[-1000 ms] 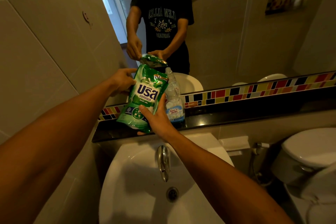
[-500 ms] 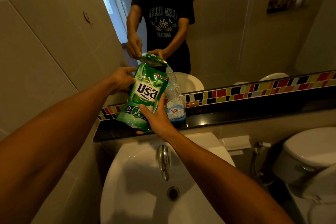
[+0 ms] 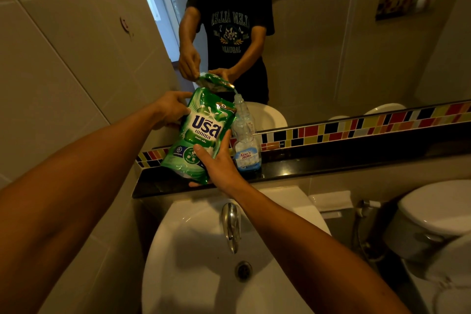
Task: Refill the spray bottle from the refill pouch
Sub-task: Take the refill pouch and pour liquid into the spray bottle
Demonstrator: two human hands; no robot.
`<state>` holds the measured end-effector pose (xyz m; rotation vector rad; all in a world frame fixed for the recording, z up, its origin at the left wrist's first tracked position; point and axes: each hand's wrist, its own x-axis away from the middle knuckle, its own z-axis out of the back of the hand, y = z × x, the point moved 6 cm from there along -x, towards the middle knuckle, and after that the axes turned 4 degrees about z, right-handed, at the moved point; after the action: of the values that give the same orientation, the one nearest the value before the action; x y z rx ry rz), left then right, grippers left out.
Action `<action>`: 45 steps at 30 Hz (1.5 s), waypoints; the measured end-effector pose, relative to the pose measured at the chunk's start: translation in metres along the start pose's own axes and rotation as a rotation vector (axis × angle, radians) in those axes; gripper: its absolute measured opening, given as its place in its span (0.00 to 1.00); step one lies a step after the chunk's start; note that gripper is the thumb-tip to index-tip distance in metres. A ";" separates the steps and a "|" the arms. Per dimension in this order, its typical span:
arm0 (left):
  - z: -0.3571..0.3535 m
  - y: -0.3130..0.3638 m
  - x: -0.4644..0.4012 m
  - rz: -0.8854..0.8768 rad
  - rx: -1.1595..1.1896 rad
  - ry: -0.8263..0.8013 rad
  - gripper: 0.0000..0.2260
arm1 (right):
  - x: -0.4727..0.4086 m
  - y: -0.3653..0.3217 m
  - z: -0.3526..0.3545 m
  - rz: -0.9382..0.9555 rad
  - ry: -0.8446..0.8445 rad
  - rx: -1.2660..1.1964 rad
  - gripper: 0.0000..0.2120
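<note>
A green refill pouch [image 3: 201, 130] is held tilted to the right above the black ledge [image 3: 331, 163]. My left hand [image 3: 169, 111] grips its upper left edge. My right hand [image 3: 216, 163] holds its lower right corner from below. The pouch's top right corner sits against the open neck of a clear spray bottle [image 3: 246, 143], which stands upright on the ledge with a blue label and pale liquid in its lower part. No spray head is on the bottle. The mirror repeats both hands and the pouch.
A white sink [image 3: 204, 262] with a chrome tap [image 3: 230, 222] lies below the ledge. A white toilet [image 3: 433, 216] stands at the right. A tiled wall closes in the left side. A coloured mosaic strip [image 3: 369, 122] runs under the mirror.
The pouch's top corner has tipped slightly further toward the bottle neck. Both hands keep the same grip.
</note>
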<state>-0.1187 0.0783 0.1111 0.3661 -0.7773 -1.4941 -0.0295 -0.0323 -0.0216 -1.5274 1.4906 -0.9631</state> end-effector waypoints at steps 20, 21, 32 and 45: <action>0.004 0.004 0.001 -0.008 -0.038 -0.009 0.27 | -0.002 0.003 -0.005 -0.016 -0.019 -0.069 0.52; 0.004 0.004 0.001 -0.009 -0.040 -0.009 0.27 | -0.002 0.003 -0.005 -0.019 -0.018 -0.071 0.52; 0.008 0.008 0.004 -0.014 -0.045 -0.013 0.27 | -0.007 0.005 -0.009 0.000 -0.019 -0.076 0.50; 0.011 0.012 0.007 -0.014 -0.050 -0.007 0.26 | -0.006 0.002 -0.013 0.008 -0.018 -0.093 0.49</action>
<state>-0.1177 0.0750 0.1284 0.3298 -0.7430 -1.5254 -0.0423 -0.0264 -0.0179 -1.5908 1.5465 -0.8843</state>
